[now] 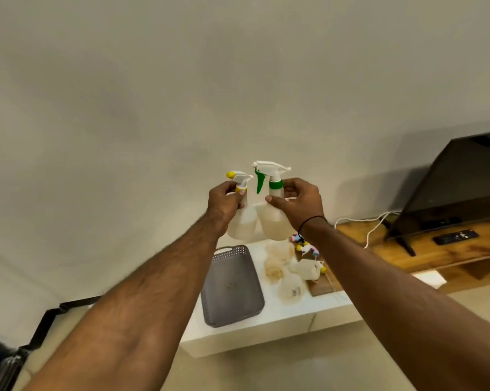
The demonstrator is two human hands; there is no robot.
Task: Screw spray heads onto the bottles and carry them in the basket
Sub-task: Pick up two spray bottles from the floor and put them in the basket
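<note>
My left hand (225, 203) grips a translucent bottle with a white-and-yellow spray head (242, 221) by its neck, held up in the air. Right beside it, my right hand (297, 203) holds a larger translucent bottle with a white-and-green spray head (272, 218), fingers around the neck under the green collar. Both bottles hang upright above the table, touching or nearly so. The grey perforated basket (232, 286) lies below on the white table (294, 314), with nothing visible inside. Several more translucent bottles (290, 287) and loose spray heads (308, 248) lie to the basket's right.
A wooden TV unit (435, 249) stands to the right with a dark television (458, 187), a remote (455, 237) and a white cable (373, 224). A wooden board (321, 286) lies under some bottles. Black metal legs (49, 314) are at the lower left. A plain wall is behind.
</note>
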